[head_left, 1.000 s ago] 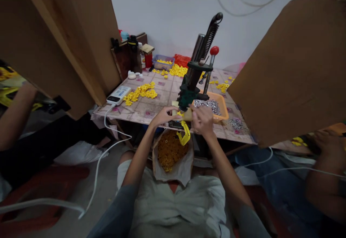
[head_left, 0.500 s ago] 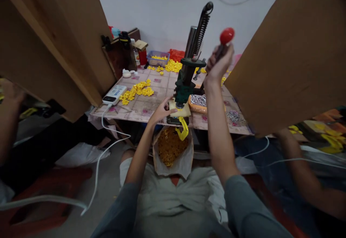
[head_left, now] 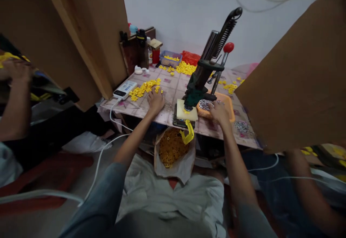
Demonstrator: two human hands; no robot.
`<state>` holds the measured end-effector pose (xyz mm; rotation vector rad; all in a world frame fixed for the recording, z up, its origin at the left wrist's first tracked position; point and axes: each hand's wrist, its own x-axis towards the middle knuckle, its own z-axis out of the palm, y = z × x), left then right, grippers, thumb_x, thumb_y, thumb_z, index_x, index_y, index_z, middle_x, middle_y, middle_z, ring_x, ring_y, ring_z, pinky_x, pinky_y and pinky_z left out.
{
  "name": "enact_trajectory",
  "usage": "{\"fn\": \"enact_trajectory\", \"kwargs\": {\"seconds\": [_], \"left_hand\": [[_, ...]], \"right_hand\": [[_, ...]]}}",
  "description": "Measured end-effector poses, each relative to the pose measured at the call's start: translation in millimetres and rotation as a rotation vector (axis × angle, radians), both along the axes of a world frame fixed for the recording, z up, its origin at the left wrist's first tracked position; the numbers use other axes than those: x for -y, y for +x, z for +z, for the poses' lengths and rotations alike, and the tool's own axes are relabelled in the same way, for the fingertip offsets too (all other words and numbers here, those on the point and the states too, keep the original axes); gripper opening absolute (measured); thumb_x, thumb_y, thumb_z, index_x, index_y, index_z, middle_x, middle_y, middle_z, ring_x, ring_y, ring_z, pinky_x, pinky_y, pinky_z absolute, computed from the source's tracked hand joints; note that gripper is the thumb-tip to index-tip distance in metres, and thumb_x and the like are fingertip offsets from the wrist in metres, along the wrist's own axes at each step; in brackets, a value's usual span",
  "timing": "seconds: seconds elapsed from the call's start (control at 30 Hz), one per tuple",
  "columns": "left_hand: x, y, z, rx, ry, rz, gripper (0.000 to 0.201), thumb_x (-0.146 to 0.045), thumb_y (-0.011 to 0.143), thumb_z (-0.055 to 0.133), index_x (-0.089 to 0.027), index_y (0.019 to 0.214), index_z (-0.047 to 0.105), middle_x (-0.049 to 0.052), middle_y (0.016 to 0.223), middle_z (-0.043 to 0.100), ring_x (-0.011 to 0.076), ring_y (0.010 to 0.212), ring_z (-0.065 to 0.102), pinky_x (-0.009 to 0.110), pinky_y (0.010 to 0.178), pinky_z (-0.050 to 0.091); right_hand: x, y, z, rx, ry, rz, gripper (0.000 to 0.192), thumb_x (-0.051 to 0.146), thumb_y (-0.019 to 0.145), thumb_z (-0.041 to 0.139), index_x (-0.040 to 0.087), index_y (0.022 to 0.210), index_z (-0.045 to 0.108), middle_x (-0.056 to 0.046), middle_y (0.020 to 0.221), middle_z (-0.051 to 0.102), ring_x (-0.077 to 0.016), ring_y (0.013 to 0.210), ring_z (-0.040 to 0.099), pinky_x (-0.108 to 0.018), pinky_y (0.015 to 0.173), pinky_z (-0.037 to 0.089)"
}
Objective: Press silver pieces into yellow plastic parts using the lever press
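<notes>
My left hand [head_left: 156, 101] lies over the near end of a pile of small yellow flower-shaped plastic pieces [head_left: 143, 88], fingers apart and fingertips among them. My right hand [head_left: 220, 114] reaches into an orange tray [head_left: 229, 104] of small shiny metal parts [head_left: 205, 104], its fingers apart; the tips are partly lost among the parts. Between my hands stands a dark green hand press [head_left: 194, 92]. Its lever with a red knob [head_left: 229, 47] stands raised, with no hand on it. A yellow piece [head_left: 186, 111] sits under the press head on a pale pad [head_left: 192, 115].
A yellow curved chute [head_left: 189, 133] hangs from the press above an open sack [head_left: 190, 158] of yellow pieces between my knees. A white power bank [head_left: 125, 89] with a cable lies left. Cardboard panels [head_left: 297, 75] flank the table. People sit on both sides.
My right hand has let go of the red-knobbed lever and come down into the orange tray. My left hand has left the press pad and moved left to the yellow pieces. The view has shifted.
</notes>
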<state>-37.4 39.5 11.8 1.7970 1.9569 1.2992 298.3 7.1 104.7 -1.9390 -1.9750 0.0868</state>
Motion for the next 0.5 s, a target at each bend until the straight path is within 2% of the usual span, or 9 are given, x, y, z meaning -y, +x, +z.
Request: {"fn": "enact_trajectory", "kwargs": {"seconds": [0.1, 0.23, 0.3, 0.37, 0.43, 0.5], "left_hand": [[-7, -2, 1.6, -0.101, -0.033, 0.033, 0.048, -0.028, 0.1, 0.055, -0.008, 0.144, 0.06, 0.034, 0.161, 0.046, 0.0535, 0.151, 0.04, 0.072, 0.123, 0.029], [-4, -2, -1.3, -0.12, -0.041, 0.023, 0.044, -0.027, 0.104, 0.048, -0.006, 0.141, 0.059, 0.033, 0.15, 0.055, 0.0486, 0.145, 0.049, 0.066, 0.122, 0.035], [2, -2, -4.8, -0.016, 0.035, -0.037, 0.042, -0.027, 0.105, 0.049, -0.009, 0.142, 0.059, 0.029, 0.147, 0.057, 0.0434, 0.143, 0.052, 0.062, 0.124, 0.037], [9, 3, -8.4, 0.138, 0.139, -0.124, 0.041, -0.03, 0.107, 0.051, -0.016, 0.145, 0.059, 0.023, 0.148, 0.057, 0.0369, 0.143, 0.052, 0.057, 0.126, 0.039], [17, 12, -11.2, 0.278, 0.2, -0.222, 0.041, -0.035, 0.109, 0.052, -0.022, 0.147, 0.06, 0.018, 0.147, 0.059, 0.0314, 0.139, 0.055, 0.051, 0.124, 0.044], [24, 25, -12.6, 0.396, 0.212, -0.321, 0.041, -0.042, 0.108, 0.057, -0.024, 0.144, 0.064, 0.015, 0.141, 0.063, 0.0276, 0.129, 0.061, 0.045, 0.115, 0.051]], "right_hand": [[0, 3, -19.4, 0.067, -0.27, -0.007, 0.068, 0.059, 0.113, 0.032, 0.012, 0.127, 0.079, -0.026, 0.142, 0.073, -0.039, 0.136, 0.068, -0.044, 0.114, 0.049], [-14, 8, -15.8, 0.018, -0.417, 0.145, 0.049, 0.041, 0.109, 0.047, 0.012, 0.135, 0.078, -0.019, 0.157, 0.066, -0.0361, 0.142, 0.065, -0.042, 0.122, 0.045], [-20, 18, -13.3, -0.053, -0.446, 0.237, 0.042, 0.033, 0.104, 0.052, 0.015, 0.13, 0.08, -0.015, 0.154, 0.069, -0.0332, 0.139, 0.066, -0.04, 0.124, 0.045], [-22, 28, -13.5, -0.153, -0.451, 0.285, 0.037, 0.033, 0.102, 0.056, 0.018, 0.123, 0.082, -0.01, 0.143, 0.076, -0.0311, 0.131, 0.069, -0.039, 0.12, 0.048], [-23, 35, -16.2, -0.242, -0.433, 0.286, 0.033, 0.036, 0.102, 0.058, 0.018, 0.115, 0.082, -0.008, 0.131, 0.081, -0.0293, 0.121, 0.071, -0.037, 0.113, 0.052], [-24, 37, -20.4, -0.288, -0.386, 0.26, 0.033, 0.035, 0.104, 0.056, 0.016, 0.11, 0.082, -0.008, 0.122, 0.083, -0.0274, 0.113, 0.072, -0.034, 0.105, 0.053]]}}
